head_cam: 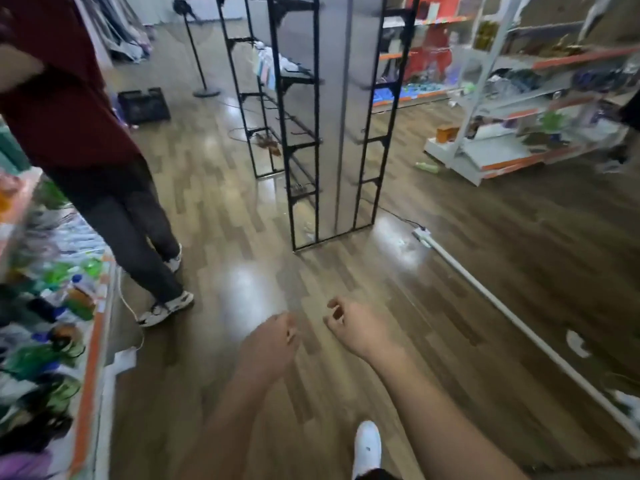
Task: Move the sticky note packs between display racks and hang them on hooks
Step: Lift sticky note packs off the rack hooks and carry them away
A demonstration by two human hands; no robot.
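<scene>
The sticky note packs (266, 69) hang on the far black rack (277, 109), well away from both hands — left hand (273, 337) and right hand (353, 325) loosely curled, holding nothing. The white pole (519, 327) on the floor could trip the walk — as could the bystander (86, 133).

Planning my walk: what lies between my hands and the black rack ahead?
In the head view, only bare wood floor lies between both hands and the black rack.

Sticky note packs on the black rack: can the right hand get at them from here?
Probably not yet. The right hand hangs empty over bare floor, and the pastel packs hang on the black rack well ahead. Nothing blocks the way; walking closer should do.
</scene>
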